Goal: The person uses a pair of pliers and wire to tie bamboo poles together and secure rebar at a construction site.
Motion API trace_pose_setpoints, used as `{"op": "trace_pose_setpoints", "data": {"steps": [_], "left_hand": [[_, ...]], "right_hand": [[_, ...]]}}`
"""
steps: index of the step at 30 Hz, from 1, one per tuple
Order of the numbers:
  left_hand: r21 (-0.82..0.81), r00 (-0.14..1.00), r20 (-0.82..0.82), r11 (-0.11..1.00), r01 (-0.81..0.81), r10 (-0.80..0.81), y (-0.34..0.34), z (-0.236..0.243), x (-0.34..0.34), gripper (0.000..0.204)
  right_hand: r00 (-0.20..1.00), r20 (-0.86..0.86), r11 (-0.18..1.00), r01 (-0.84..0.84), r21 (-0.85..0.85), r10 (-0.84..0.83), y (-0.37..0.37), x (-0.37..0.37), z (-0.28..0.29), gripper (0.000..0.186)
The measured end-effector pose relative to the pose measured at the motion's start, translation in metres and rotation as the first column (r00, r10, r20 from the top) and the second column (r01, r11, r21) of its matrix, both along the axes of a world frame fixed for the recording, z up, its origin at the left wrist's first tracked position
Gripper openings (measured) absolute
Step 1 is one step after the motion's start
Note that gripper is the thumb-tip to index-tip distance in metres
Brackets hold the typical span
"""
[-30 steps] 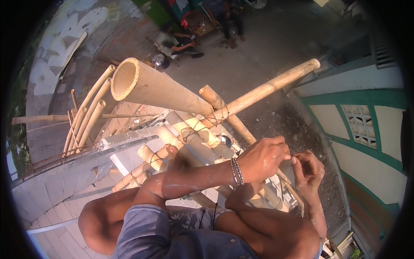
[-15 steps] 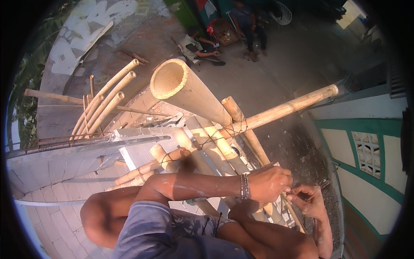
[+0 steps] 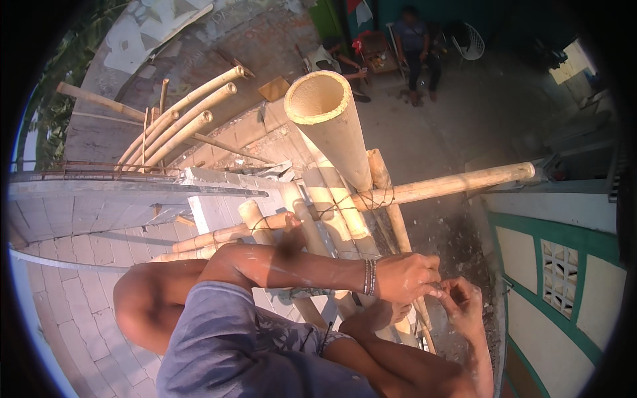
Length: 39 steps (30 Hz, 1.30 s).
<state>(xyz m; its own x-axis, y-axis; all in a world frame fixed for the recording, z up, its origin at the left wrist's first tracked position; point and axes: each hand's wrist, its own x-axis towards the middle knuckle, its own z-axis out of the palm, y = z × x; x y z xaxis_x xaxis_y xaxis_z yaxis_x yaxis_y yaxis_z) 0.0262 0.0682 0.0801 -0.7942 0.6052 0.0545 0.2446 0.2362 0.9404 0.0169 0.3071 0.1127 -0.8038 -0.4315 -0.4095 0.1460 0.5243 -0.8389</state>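
My left hand (image 3: 406, 277), with beaded bracelets at its wrist, is closed, its fingertips drawn together. Right beside it, my right hand (image 3: 464, 306) pinches with thumb and fingers, and the two hands meet at the fingertips. Whatever they hold between them is too small to make out. Below and behind the hands run slanting bamboo poles (image 3: 342, 219). A long bamboo crosspiece (image 3: 458, 184) is tied to them with dark lashing (image 3: 361, 198). A thick hollow bamboo (image 3: 335, 126) rises toward me, its cut end open.
Shorter bamboo pieces (image 3: 219, 239) lie lashed left of my arm, near a grey block wall (image 3: 93, 305). Several bamboo poles (image 3: 179, 126) stick up at the far left. Far below, a person (image 3: 413, 46) sits near another. A green-trimmed wall (image 3: 531, 265) stands at right.
The view has turned, so the bamboo and the ground sit farther right in the picture. My hands stay together at the fingertips, with the right fingers curled a little differently.
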Motion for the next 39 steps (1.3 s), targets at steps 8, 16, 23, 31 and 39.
{"op": "trace_pose_setpoints", "data": {"steps": [8,16,23,31,39], "left_hand": [[-0.022,0.982,-0.184,0.999,0.039,-0.042,-0.006,-0.003,0.002,0.019],[-0.025,0.29,0.955,0.993,-0.119,0.059,-0.006,0.016,-0.015,0.03],[-0.104,0.986,0.136,0.991,-0.08,0.094,-0.031,0.006,-0.003,0.021],[-0.287,0.762,0.631,0.957,0.053,0.147,-0.039,0.024,-0.005,0.023],[-0.479,0.632,0.641,0.87,-0.114,0.436,-0.071,0.058,-0.006,0.031]], "right_hand": [[0.878,0.475,0.971,0.063,-0.23,0.056,0.005,-0.021,-0.004,0.013],[0.176,-0.867,0.857,-0.332,0.394,0.466,-0.005,-0.018,-0.014,0.027],[0.953,0.014,0.938,-0.295,-0.182,0.302,-0.02,-0.03,-0.006,0.003],[0.613,-0.512,0.742,-0.667,0.073,0.601,-0.028,-0.04,-0.017,0.009],[0.337,-0.688,0.74,-0.503,0.446,0.643,-0.056,-0.029,-0.054,0.018]]}}
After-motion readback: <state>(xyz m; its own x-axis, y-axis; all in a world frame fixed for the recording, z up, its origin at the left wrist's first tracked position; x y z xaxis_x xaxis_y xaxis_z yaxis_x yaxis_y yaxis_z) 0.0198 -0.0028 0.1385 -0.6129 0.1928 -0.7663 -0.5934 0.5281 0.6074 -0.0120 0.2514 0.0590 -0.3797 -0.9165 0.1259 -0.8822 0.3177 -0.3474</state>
